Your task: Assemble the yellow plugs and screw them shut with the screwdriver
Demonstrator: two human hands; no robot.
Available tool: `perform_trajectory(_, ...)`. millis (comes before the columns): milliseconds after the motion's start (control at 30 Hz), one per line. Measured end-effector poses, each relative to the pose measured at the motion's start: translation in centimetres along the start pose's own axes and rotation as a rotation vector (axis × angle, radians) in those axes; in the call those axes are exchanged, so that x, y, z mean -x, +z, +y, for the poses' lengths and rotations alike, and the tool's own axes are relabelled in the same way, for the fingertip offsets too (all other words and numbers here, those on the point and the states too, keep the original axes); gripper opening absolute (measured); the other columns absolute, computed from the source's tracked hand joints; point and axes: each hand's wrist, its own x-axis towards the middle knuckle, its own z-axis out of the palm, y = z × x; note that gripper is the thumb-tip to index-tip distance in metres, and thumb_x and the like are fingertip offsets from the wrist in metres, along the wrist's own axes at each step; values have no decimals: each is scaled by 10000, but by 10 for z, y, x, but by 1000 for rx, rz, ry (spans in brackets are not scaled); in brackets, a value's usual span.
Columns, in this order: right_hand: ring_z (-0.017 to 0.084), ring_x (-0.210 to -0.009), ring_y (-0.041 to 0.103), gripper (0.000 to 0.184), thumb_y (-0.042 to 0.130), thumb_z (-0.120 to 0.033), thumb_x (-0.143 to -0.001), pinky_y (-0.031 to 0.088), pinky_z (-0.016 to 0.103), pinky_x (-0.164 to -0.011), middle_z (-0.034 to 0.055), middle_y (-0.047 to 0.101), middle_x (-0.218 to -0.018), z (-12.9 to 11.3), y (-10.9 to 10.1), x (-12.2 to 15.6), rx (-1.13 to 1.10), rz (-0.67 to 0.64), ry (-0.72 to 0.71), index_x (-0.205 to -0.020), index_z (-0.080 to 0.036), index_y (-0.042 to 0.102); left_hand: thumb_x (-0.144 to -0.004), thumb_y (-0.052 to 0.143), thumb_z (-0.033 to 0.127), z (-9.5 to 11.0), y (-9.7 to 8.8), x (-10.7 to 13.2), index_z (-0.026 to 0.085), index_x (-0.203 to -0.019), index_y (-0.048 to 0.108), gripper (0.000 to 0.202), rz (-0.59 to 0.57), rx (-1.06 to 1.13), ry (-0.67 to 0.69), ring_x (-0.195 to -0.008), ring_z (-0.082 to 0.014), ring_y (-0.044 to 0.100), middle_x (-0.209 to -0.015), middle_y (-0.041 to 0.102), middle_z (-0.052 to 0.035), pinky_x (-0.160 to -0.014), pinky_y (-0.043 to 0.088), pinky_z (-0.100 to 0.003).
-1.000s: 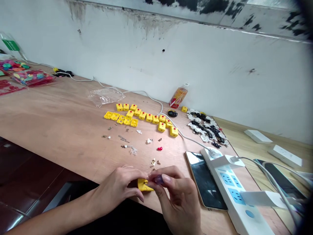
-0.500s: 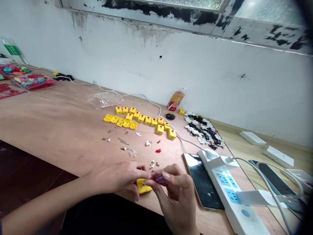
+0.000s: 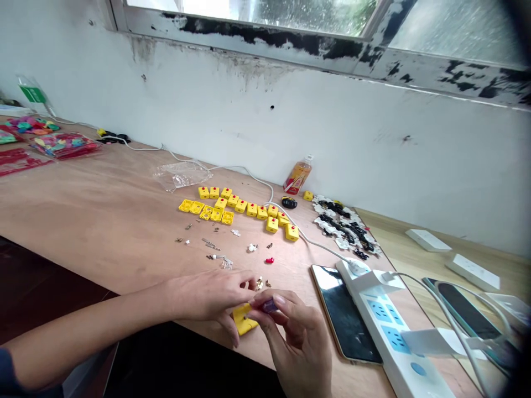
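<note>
As left fingers (image 3: 237,281) clasp a yellow block (image 3: 244,324), right fingers (image 3: 287,307) pinching a purple piece (image 3: 269,305), a phone (image 3: 344,316) lies near.

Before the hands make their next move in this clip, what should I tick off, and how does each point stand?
1. Left hand grips the yellow housing at the table's near edge: ok.
2. Right hand pinches the small purple piece right above the housing: ok.
3. Purple piece seated in the housing: cannot tell, the fingertips hide the joint.
4. Loose brass bits lie just beyond the hands, within easy reach: ok.
5. Phone lies flat beside the right hand, untouched: ok.
</note>
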Motion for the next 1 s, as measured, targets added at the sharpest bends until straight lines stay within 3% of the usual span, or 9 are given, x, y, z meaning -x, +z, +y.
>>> perform_trajectory(133, 150, -820, 780, 574, 702, 96, -817, 694, 254, -630, 0, 770, -1043, -19, -22, -11, 73, 296, -139, -1237, -270, 565, -784, 872, 457, -5, -24, -8, 180, -1116, 661, 481, 78, -130, -142, -902, -220, 665, -1122, 655, -76, -745, 506, -273)
perform_trajectory(233, 128, -749, 763, 617, 758, 121, -731, 681, 222, -620, -30, 775, -954, -27, -37, -19, 173, 495, -202, -1199, -240, 581, -801, 845, 512, -31, -52, -36, 166, -1169, 672, 534, 195, -272, -371, -902, -239, 658, -1093, 654, -82, -752, 499, -301)
perform_trajectory(400, 143, -800, 769, 576, 706, 132, -759, 688, 241, -637, -33, 761, -950, -24, -44, -18, 181, 411, -142, -1167, -255, 584, -804, 863, 405, -86, -64, -109, 89, -1156, 687, 504, 231, -349, -469, -920, -276, 666, -1079, 671, -147, -763, 489, -317)
perform_trajectory(500, 147, -889, 766, 563, 674, 104, -816, 691, 249, -695, -14, 756, -1033, -19, -53, -13, 236, 301, -115, -1221, -279, 588, -775, 886, 410, -96, -62, -124, 136, -1324, 622, 668, 230, -386, -454, -905, -270, 679, -1129, 679, -139, -738, 481, -305)
perform_trajectory(600, 161, -885, 764, 378, 659, -60, -925, 686, 278, -738, 23, 751, -1057, -7, -68, -9, 478, 63, -35, -1235, -275, 631, -870, 790, 465, -92, -68, -103, 190, -1352, 606, 584, 259, -421, -432, -990, -280, 677, -1171, 683, -119, -772, 477, -308)
perform_trajectory(700, 180, -760, 761, 279, 578, -238, -1012, 673, 294, -641, 70, 756, -1033, 15, -75, -7, 807, -156, 114, -1283, -245, 644, -934, 704, 495, -85, -78, -62, 190, -1203, 684, 407, 273, -432, -446, -1002, -282, 681, -1124, 716, -93, -767, 473, -310)
perform_trajectory(800, 265, -811, 771, 333, 472, -303, -1038, 666, 387, -594, 151, 742, -1153, 39, -74, -6, 1134, -205, 130, -1277, -193, 675, -990, 622, 474, -78, -79, -18, 202, -1107, 717, 311, 271, -418, -474, -942, -247, 695, -1028, 745, -56, -746, 479, -303)
perform_trajectory(867, 342, -990, 751, 363, 444, -309, -1031, 671, 466, -688, 179, 718, -1239, 50, -72, -3, 1281, -210, 88, -1251, -175, 701, -1025, 552, 451, -70, -72, 10, 210, -1104, 721, 305, 288, -408, -479, -929, -231, 696, -1021, 744, -49, -744, 492, -303)
perform_trajectory(1000, 326, -1114, 710, 357, 414, -261, -1039, 659, 480, -835, 115, 742, -1239, 56, -75, 6, 1314, -303, 51, -1173, -197, 738, -1072, 407, 376, -50, -51, 59, 193, -1079, 723, 365, 363, -480, -442, -1004, -253, 680, -1097, 717, -82, -848, 527, -364)
